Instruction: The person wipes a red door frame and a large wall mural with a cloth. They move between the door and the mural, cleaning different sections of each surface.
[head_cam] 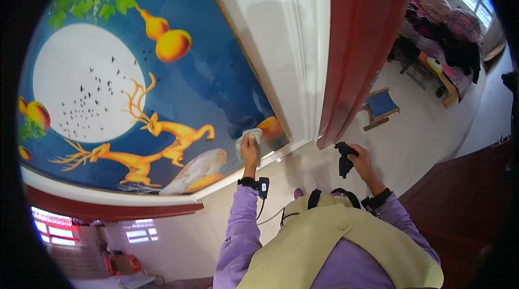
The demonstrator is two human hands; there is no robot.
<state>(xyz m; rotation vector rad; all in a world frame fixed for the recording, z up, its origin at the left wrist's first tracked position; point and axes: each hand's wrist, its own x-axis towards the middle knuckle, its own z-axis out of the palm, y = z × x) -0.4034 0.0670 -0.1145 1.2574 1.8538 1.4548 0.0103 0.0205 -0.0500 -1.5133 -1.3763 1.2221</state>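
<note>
A pale green cloth point(254, 134) is in my left hand point(249, 150), pressed against the lower right part of a large glossy wall picture point(215, 86). The picture shows golden deer, gourds, a white moon and birds on dark blue, and the cloth lies beside a painted orange shape near its bottom corner. Bunched in my right hand point(362, 162) is a black cloth point(344, 160), held in the air below the dark red door frame point(344, 66), touching nothing else that I can see.
A folding stool with a blue seat point(381, 104) stands on the tiled floor to the right. Clothes and bedding point(442, 29) are heaped by the window. A dark red surface point(458, 195) lies at my right. A red-edged object point(123, 264) is at the lower left.
</note>
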